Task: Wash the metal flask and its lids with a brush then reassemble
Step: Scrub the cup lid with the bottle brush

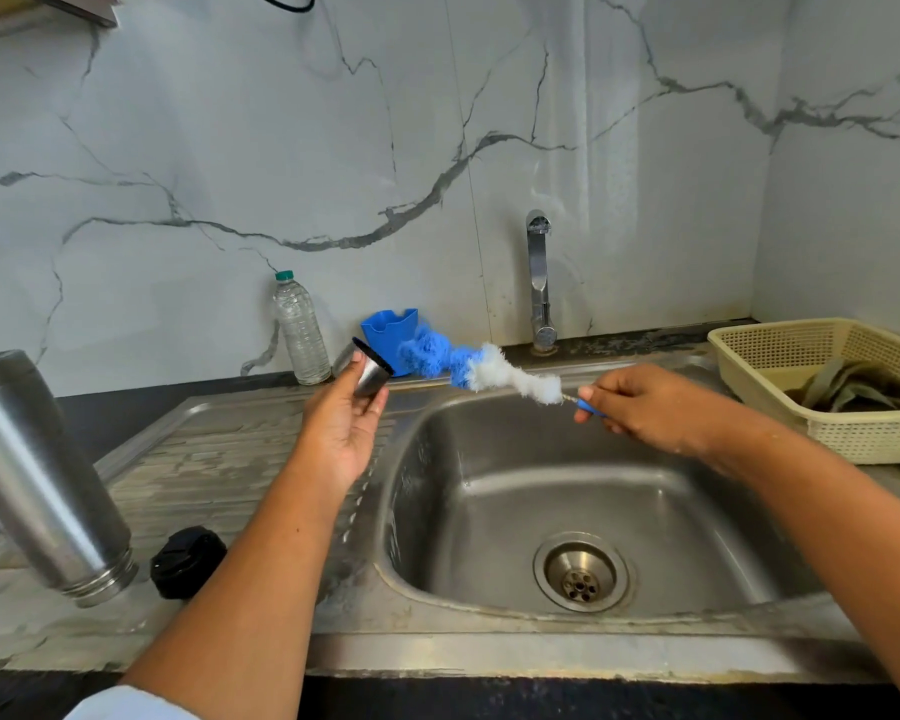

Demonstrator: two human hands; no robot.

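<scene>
Hands are being shown at the sink (489,652). The steel cup lid (371,377) is being gripped between the curled fingers and thumb of the left hand (341,433), with its dark-rimmed mouth being turned toward the brush (481,368), presumably so that the bristles can be entered. The brush is being pinched by its thin blue handle in the right hand (655,407), its blue-and-white head being aimed leftward at the lid (tip just beside the rim; contact cannot be confirmed). The brush is being held over the basin, probably so that drips are being caught. The metal flask (42,475) is being left mouth-down on the drainboard (230,459), apparently for draining (it is appearing tilted in this wide view). The black inner lid (187,562) is being left just beside it. No stream is being released from the tap (539,283).
</scene>
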